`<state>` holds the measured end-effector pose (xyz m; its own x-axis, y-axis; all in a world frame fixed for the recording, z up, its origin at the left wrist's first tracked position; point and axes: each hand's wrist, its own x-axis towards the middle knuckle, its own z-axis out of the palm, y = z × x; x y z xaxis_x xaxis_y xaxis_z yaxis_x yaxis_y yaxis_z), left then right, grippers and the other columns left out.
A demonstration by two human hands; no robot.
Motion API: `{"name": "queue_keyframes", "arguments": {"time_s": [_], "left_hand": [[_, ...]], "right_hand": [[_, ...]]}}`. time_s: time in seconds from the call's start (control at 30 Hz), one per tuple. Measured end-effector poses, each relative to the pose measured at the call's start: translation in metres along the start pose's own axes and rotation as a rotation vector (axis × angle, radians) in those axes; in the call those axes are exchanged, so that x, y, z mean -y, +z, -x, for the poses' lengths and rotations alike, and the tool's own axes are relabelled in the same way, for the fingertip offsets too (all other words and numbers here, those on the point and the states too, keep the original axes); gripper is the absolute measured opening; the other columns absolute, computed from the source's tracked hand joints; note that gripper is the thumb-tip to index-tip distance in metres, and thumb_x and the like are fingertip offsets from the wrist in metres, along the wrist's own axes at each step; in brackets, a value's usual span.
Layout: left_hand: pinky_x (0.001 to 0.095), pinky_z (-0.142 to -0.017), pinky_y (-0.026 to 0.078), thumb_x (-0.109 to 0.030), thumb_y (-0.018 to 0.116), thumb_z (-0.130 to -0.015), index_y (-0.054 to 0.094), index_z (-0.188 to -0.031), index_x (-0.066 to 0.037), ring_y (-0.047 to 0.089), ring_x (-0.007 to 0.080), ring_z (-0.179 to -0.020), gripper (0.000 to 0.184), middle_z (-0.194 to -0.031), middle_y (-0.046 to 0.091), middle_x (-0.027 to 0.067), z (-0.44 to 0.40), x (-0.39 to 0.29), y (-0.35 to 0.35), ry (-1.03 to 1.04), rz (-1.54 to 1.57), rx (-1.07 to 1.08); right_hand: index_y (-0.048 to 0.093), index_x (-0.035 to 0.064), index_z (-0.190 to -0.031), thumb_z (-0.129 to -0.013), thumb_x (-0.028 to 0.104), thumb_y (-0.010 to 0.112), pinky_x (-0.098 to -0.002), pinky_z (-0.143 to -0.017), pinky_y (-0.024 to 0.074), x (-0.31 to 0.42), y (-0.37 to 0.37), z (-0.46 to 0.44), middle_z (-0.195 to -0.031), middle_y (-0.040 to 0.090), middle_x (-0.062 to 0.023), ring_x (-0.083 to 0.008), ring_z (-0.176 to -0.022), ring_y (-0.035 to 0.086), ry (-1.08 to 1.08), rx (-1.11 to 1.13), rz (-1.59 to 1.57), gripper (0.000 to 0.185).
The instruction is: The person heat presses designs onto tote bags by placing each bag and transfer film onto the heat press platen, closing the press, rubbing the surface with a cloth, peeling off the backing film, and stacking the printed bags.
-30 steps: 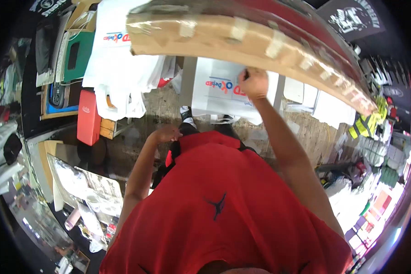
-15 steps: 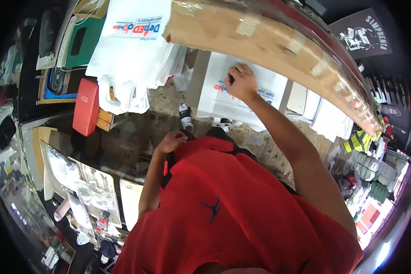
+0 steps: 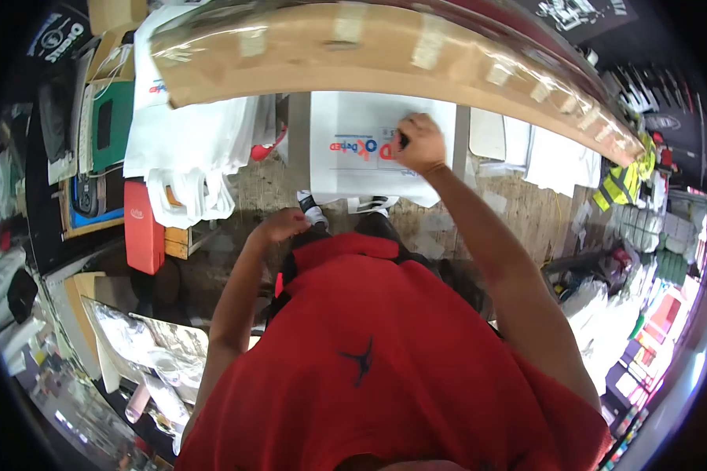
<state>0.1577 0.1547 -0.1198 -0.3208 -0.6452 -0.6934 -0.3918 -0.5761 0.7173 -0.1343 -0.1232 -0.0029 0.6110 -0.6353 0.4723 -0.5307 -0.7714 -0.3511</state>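
A white printed bag (image 3: 346, 177) with red and blue lettering lies flat over a grey-brown board (image 3: 299, 145) in front of me. My right hand (image 3: 423, 145) is on the bag's right half, its fingers curled into a fist beside the print. Something small and dark shows inside the fist, too hidden to name. My left hand (image 3: 281, 226) hovers in the air left of my waist, fingers loosely extended, touching nothing. A stack of white bags (image 3: 188, 141) hangs to the left, handles dangling down.
A long taped cardboard box (image 3: 291, 63) spans the space above the board. A red box (image 3: 144, 228) stands at the left beside a green panel (image 3: 113, 133). More white sheets (image 3: 562, 161) hang at the right. A hi-vis vest (image 3: 627, 182) lies beyond them.
My view has turned, so the bag appears squarer. My right fist has moved across the bag, and more of the print shows on its left. My left hand has moved away from my shirt hem.
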Motion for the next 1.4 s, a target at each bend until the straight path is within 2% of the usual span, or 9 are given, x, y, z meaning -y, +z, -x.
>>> {"name": "queue_keyframes", "arguments": {"time_s": [0.17,0.4,0.53,0.6,0.7,0.87,1.03,1.27,1.4], "left_hand": [[0.029,-0.063,0.049,-0.034,0.069,-0.092,0.067,-0.092,-0.004,0.061,0.011,-0.072,0.03,-0.08,0.067,0.0031,-0.009,-0.019,0.011,-0.113,-0.086,0.075],[0.0314,-0.063,0.051,-0.034,0.071,-0.091,0.068,-0.093,-0.002,0.064,0.0127,-0.071,0.032,-0.08,0.07,0.0055,-0.018,-0.022,0.05,-0.036,0.042,0.023],[0.0294,-0.067,0.051,-0.031,0.07,-0.092,0.067,-0.097,-0.003,0.065,0.0129,-0.077,0.029,-0.085,0.069,0.0049,-0.009,-0.011,0.06,-0.146,0.132,-0.003],[0.0291,-0.068,0.051,-0.03,0.07,-0.092,0.067,-0.096,-0.003,0.064,0.0127,-0.077,0.028,-0.086,0.069,0.0047,-0.018,0.008,0.067,-0.137,0.238,-0.021],[0.0287,-0.068,0.051,-0.029,0.07,-0.092,0.067,-0.095,-0.003,0.063,0.0124,-0.077,0.026,-0.085,0.068,0.0042,-0.015,0.012,0.079,-0.127,0.348,-0.052],[0.0293,-0.068,0.05,-0.029,0.069,-0.093,0.066,-0.095,-0.002,0.062,0.0123,-0.076,0.027,-0.085,0.068,0.0045,-0.021,0.004,0.082,-0.052,0.351,-0.063],[0.0313,-0.07,0.051,-0.029,0.064,-0.096,0.066,-0.096,-0.001,0.063,0.0138,-0.076,0.028,-0.086,0.069,0.0057,-0.017,0.003,0.08,-0.063,0.307,-0.16],[0.0326,-0.072,0.051,-0.031,0.066,-0.094,0.066,-0.097,-0.001,0.065,0.0152,-0.079,0.03,-0.087,0.07,0.0074,-0.017,0.025,0.078,0.032,0.367,-0.233],[0.0382,-0.078,0.053,-0.037,0.068,-0.088,0.068,-0.099,0.0,0.069,0.0278,-0.086,0.039,-0.094,0.072,0.0153,-0.008,-0.015,0.054,0.002,0.149,-0.335]], "right_hand": [[0.063,0.0099,-0.081,-0.072,0.019,0.069,-0.0453,-0.073,0.0546,-0.042,-0.02,-0.011,-0.083,0.062,-0.01,-0.033,-0.083,0.062,0.169,-0.008,0.21,0.015],[0.063,0.0092,-0.084,-0.07,0.018,0.072,-0.046,-0.073,0.0536,0.007,-0.039,0.067,-0.086,0.059,-0.0122,-0.0335,-0.085,0.061,0.189,0.01,0.148,0.019],[0.062,0.0094,-0.084,-0.073,0.019,0.071,-0.0472,-0.079,0.0534,-0.011,-0.042,0.043,-0.098,0.061,-0.0118,-0.0338,-0.092,0.061,-0.017,0.222,0.088,0.017],[0.065,0.0111,-0.086,-0.076,0.022,0.069,-0.0479,-0.078,0.0537,-0.027,-0.022,0.014,-0.095,0.065,-0.0119,-0.0349,-0.089,0.063,0.036,0.078,0.154,0.016],[0.069,0.0132,-0.089,-0.078,0.026,0.067,-0.0485,-0.077,0.054,-0.04,-0.003,-0.028,-0.087,0.067,-0.0117,-0.0363,-0.084,0.064,0.253,0.192,0.158,0.018],[0.063,0.0079,-0.082,-0.076,0.021,0.068,-0.0483,-0.071,0.0527,-0.026,-0.005,-0.028,-0.085,0.063,-0.0137,-0.0361,-0.083,0.062,0.156,-0.042,0.182,0.015],[0.063,0.0105,-0.08,-0.072,0.018,0.07,-0.0461,-0.076,0.0521,0.029,-0.007,0.04,-0.088,0.059,-0.0109,-0.033,-0.086,0.06,0.072,0.065,0.078,0.013],[0.064,0.0108,-0.081,-0.071,0.02,0.068,-0.0456,-0.078,0.0505,0.05,0.041,-0.032,-0.09,0.058,-0.0098,-0.0326,-0.09,0.059,-0.15,0.171,0.061,0.014],[0.06,0.0105,-0.077,-0.071,0.02,0.068,-0.0429,-0.076,0.0498,0.074,0.078,-0.064,-0.086,0.056,-0.0098,-0.0309,-0.086,0.057,-0.223,0.152,0.032,0.014]]}}
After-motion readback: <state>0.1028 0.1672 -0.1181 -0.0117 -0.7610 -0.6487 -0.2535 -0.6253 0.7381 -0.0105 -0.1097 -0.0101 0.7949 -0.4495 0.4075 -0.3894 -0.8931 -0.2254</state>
